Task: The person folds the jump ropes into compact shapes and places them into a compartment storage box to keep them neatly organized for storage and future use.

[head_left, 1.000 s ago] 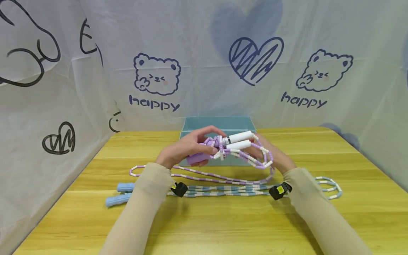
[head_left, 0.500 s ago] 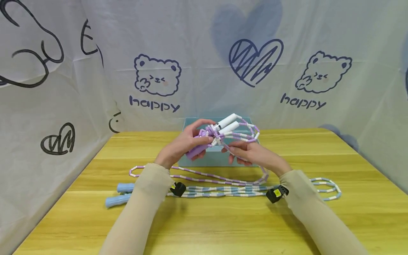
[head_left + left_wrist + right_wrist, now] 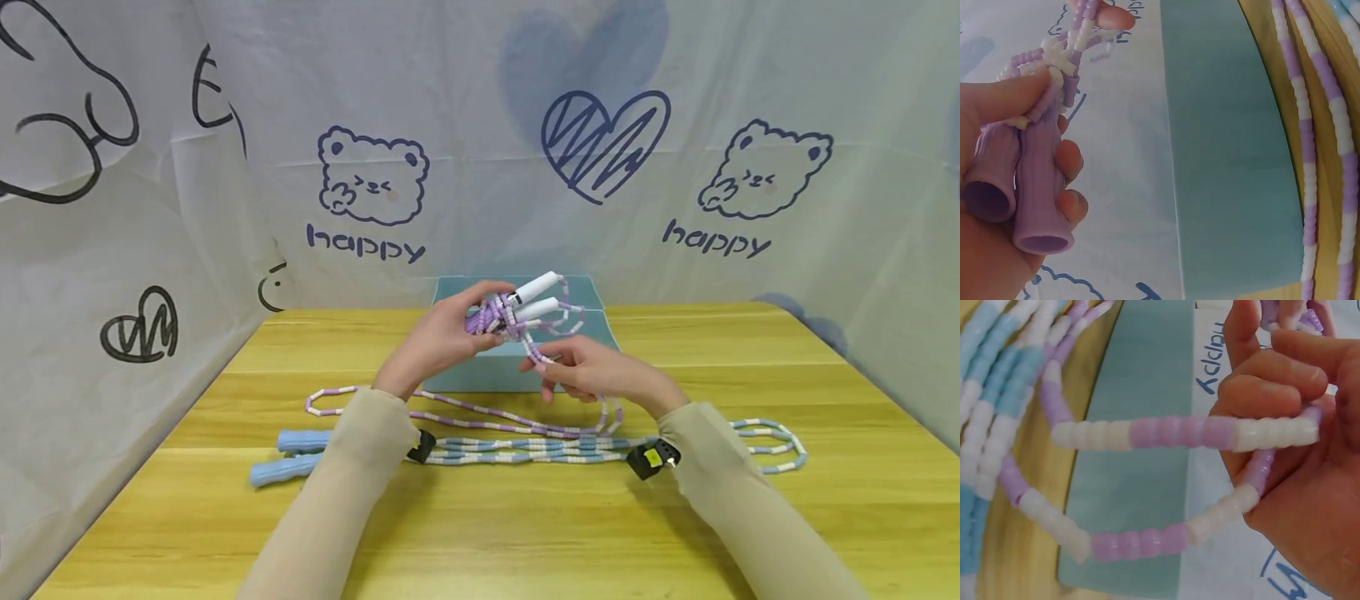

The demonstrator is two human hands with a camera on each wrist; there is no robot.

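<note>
My left hand grips the two handles of a purple-and-white beaded jump rope. The handles have purple grips and white ends, and beaded cord is wound round their middle. Thumb and fingers of my right hand pinch the cord just right of the wound bundle. From that hand two strands hang down in the right wrist view. They run on to a long loop lying on the table. Small loops of cord stick out past the white handle ends.
A light blue box stands behind the hands, its lid raised. Nearer, a blue-and-white beaded jump rope lies stretched across the wooden table, its blue handles at the left. Printed cloth hangs behind.
My right hand came from behind the bundle to its front right and now pinches the cord. The handles tilted up, the small loops shrank, and the hanging strands shifted left.
</note>
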